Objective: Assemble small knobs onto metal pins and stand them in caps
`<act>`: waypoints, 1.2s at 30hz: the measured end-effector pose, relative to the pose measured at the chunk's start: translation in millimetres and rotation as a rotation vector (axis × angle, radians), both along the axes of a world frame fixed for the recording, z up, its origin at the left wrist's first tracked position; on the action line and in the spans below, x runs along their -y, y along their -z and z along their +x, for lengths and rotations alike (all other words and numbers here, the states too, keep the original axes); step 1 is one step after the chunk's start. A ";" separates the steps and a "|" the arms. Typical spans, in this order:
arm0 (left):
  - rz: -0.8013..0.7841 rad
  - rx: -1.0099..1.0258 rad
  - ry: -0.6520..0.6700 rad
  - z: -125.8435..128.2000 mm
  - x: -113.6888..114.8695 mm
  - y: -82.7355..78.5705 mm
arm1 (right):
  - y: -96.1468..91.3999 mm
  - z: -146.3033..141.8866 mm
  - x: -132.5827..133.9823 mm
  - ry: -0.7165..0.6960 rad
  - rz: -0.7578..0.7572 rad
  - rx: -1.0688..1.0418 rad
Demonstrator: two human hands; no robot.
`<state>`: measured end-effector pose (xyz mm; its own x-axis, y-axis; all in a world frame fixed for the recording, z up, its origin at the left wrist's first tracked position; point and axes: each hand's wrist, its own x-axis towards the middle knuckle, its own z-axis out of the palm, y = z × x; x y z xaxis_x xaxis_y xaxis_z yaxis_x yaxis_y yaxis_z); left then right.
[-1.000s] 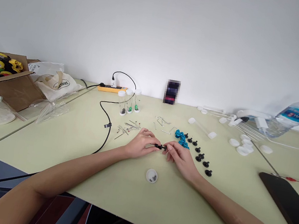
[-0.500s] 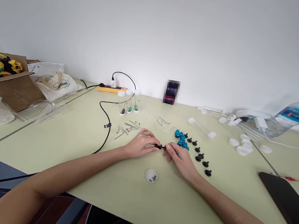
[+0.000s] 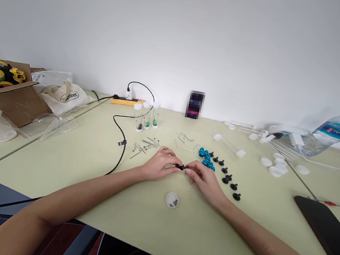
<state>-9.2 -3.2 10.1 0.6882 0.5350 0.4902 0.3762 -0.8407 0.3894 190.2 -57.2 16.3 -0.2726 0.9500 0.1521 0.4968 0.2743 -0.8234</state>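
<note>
My left hand pinches a small black knobbed part between thumb and fingertips above the table. From the other side, my right hand grips the right end of that part with thumb and forefinger, partly hiding it. Right of my hands lie blue lobed knobs in a cluster and a curved row of black flanged pieces. Closer to me is a white round cap with small grey bits inside. Thin metal pins are scattered beyond my left hand, and bent hex keys lie farther back.
Clear tubes with white caps stand at the back, by an orange power strip. A water bottle, loose white caps and a dark tablet-like slab are at right. A cardboard box of toys sits left.
My right hand's fingers have shifted slightly left and closed over the end of the black part, whose disc showed more before. My left hand stays in place.
</note>
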 end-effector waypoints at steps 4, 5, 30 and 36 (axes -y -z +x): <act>-0.007 0.017 0.005 -0.1 -0.4 1.2 | 4.0 1.3 -1.1 0.007 0.003 -0.009; -0.007 0.028 0.008 -0.1 -0.4 1.6 | 4.5 1.4 -1.1 0.008 0.004 -0.009; -0.014 0.029 0.008 -0.1 -0.1 1.6 | 1.8 0.7 -0.7 0.011 -0.006 0.000; -0.004 0.021 0.014 -0.5 0.8 -0.7 | -2.8 -1.0 1.5 -0.019 -0.014 -0.008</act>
